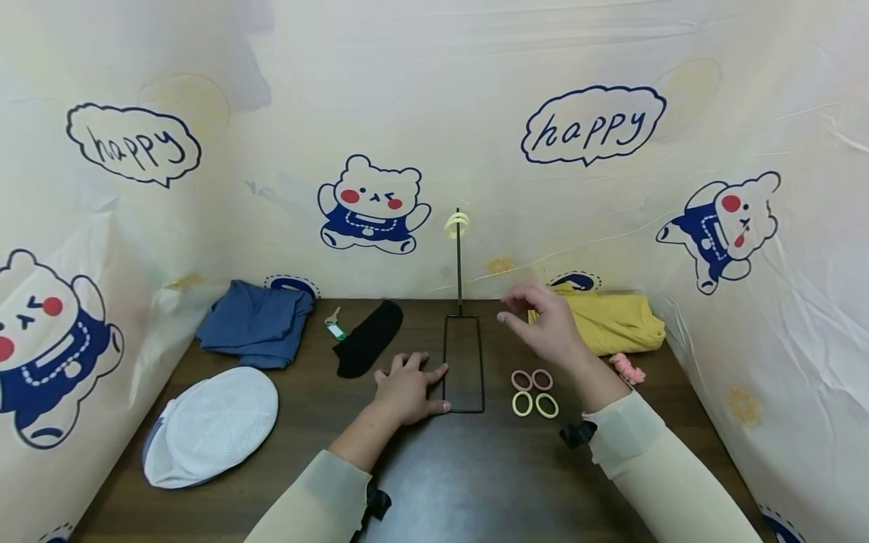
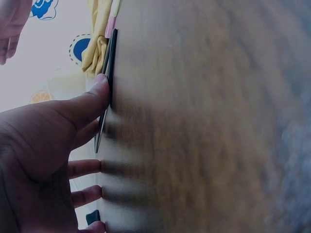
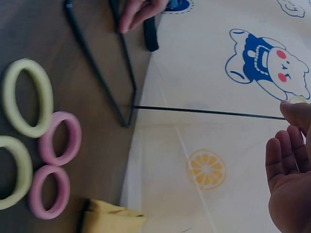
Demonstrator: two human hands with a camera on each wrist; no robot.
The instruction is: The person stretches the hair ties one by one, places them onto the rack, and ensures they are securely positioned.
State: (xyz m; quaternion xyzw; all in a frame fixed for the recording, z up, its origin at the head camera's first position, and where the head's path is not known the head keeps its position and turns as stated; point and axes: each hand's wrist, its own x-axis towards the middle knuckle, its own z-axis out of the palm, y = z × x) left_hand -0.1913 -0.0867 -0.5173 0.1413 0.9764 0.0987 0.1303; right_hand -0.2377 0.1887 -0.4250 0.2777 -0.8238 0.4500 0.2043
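Observation:
A black wire stand (image 1: 459, 271) has a flat rectangular base and an upright rod. Pale yellow rings (image 1: 457, 224) hang near the rod's top. My left hand (image 1: 406, 392) rests on the table with fingers spread; its thumb and forefinger touch the left side of the base (image 2: 111, 63). To the right of the rod, my right hand (image 1: 543, 324) is raised with loosely bent fingers and holds nothing. On the table below it lie two pink rings (image 3: 60, 138) and two yellow rings (image 3: 47, 97).
Left of the stand lie a black sock-like cloth (image 1: 370, 339), a key with a green tag (image 1: 336, 329), folded blue cloth (image 1: 258, 324) and a white cap (image 1: 217, 426). Folded yellow cloth (image 1: 611, 320) and a pink hair tie (image 1: 627, 369) lie at right. Printed sheeting (image 1: 475, 113) encloses the table.

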